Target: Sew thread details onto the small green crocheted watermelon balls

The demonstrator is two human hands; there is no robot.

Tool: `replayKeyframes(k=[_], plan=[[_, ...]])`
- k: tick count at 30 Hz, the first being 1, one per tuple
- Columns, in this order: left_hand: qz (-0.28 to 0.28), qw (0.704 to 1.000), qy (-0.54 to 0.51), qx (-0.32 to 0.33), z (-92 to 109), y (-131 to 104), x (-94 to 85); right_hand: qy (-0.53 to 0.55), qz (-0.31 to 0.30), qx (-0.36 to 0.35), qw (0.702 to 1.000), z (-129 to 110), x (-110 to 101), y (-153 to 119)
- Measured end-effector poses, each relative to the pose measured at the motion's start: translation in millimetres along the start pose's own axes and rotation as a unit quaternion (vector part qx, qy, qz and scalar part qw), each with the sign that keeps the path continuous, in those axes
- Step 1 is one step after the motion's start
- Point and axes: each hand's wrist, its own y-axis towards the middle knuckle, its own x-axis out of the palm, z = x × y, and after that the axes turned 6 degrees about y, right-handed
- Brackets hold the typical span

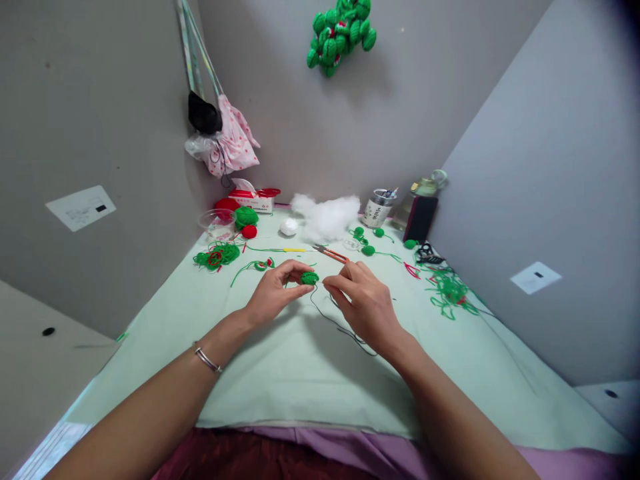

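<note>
Both hands are meeting over the middle of the pale green cloth (280, 373) in the head view, the only one. Pinched between thumb and fingertips, the left hand (273, 293) is gripping a small green crocheted piece (309, 277), holding it just above the cloth. A thin metal bangle (207, 360) is sitting on that wrist. Opposite it, the right hand (363, 303) is closing its fingertips just beside the green piece, pinching what looks like a dark thread (340, 328); the thread is trailing from the piece down across the cloth under the right palm. Whether a needle is also between those fingers is too small to tell.

Just beyond the right hand's knuckles, orange-handled snips (331, 253) are lying flat on the cloth, near a yellow-tipped tool (294, 250). Farther back, a heap of white stuffing (325, 217) is resting near the wall, with a white cup (377, 208) of tools beside it. To the left, a tangle of green and red yarn (217, 256) is lying near a clear plastic bowl (218, 224) and a green yarn ball (246, 216). Along the right edge, loose green yarn scraps (450, 293) are spreading over the cloth. On the wall above, a cluster of green crocheted balls (341, 33) is hanging.
</note>
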Motion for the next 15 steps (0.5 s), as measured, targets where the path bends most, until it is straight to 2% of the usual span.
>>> replayKeyframes(k=[9, 12, 15], plan=[[0.006, 1.0, 0.016, -0.008, 3.3, -0.5, 1.9, 0.025, -0.012, 0.012, 1.0, 1.0, 1.4, -2.5], [0.007, 1.0, -0.005, -0.024, 6.8, -1.5, 4.8, 0.103, -0.027, 0.05, 0.993, 2.0, 4.3, -2.5], [0.007, 0.998, -0.045, -0.046, 9.4, -2.4, 7.4, 0.247, -0.041, 0.143, 0.957, 3.4, 7.0, -1.5]])
